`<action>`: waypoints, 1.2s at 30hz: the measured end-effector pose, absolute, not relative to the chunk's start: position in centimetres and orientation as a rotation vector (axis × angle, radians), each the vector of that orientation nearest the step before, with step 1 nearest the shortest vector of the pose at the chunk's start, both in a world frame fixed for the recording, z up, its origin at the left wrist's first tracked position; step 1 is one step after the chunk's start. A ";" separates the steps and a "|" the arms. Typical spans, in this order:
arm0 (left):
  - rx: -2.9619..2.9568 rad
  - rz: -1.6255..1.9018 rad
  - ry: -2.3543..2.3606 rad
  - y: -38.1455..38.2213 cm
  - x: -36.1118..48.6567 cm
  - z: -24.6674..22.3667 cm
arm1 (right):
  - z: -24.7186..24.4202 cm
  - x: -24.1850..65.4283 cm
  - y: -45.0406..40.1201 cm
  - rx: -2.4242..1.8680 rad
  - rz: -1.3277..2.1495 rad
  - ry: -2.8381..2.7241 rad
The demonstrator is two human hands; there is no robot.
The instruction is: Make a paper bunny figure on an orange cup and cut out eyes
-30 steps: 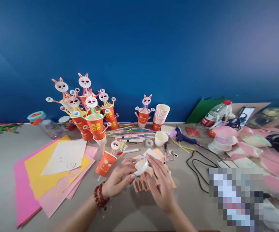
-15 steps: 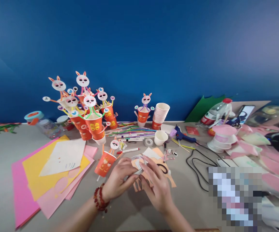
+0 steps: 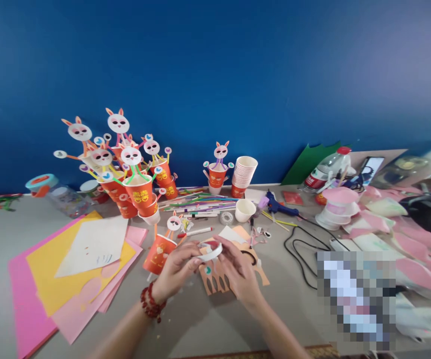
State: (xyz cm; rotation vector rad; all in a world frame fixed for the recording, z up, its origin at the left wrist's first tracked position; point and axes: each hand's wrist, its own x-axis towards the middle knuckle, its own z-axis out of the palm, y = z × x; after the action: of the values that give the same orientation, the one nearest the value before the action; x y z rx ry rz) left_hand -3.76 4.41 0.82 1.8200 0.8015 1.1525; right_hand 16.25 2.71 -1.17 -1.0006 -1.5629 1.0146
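Observation:
Between both hands is a thin white ring (image 3: pixel 211 255), which looks like a roll of tape. My left hand (image 3: pixel 176 267) pinches its left side, wearing a red beaded bracelet (image 3: pixel 151 302). On the opposite side, the fingers of my right hand (image 3: pixel 239 274) close on the ring's edge. Beneath them lies orange paper (image 3: pixel 218 282) with cut-out shapes and a small round sticker (image 3: pixel 208 270) on it. Just left of my left hand, an orange paper cup (image 3: pixel 159 253) with a rabbit face (image 3: pixel 174 222) leans at a tilt.
Several rabbit cups (image 3: pixel 140 194) stand at the back left. Behind the hands are a cup stack (image 3: pixel 244 174), a white cup (image 3: pixel 245 210) and a clear tape roll (image 3: pixel 226 218). A blue glue gun (image 3: pixel 280 205) trails a black cable. Coloured paper sheets (image 3: pixel 36 299) lie left; pink scraps, right.
The white ring has been turned, so its curved side shows more plainly. Both hands still hold it, and the whole view has shifted slightly.

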 end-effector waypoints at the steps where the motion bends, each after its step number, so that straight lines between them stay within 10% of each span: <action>1: 1.850 1.163 0.840 4.3 -3.5 0.8 | -1.2 16.0 2.6 -1.037 0.988 -1.601; 11: 2.150 1.209 0.959 3.4 -2.6 0.5 | -1.2 15.0 1.3 -1.207 0.377 -2.041; 26: 1.838 1.433 1.221 3.2 -3.4 0.4 | 1.8 17.3 2.6 -1.080 0.906 -1.740; 36: 2.138 1.296 1.125 2.2 -2.0 1.5 | 1.0 14.7 1.4 -0.996 0.662 -1.867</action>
State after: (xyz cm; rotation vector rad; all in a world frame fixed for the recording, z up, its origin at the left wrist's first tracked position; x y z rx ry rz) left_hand -1.97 2.23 1.46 2.1385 1.1253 1.2961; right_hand 14.68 1.39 1.01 -0.9960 -1.8669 0.6623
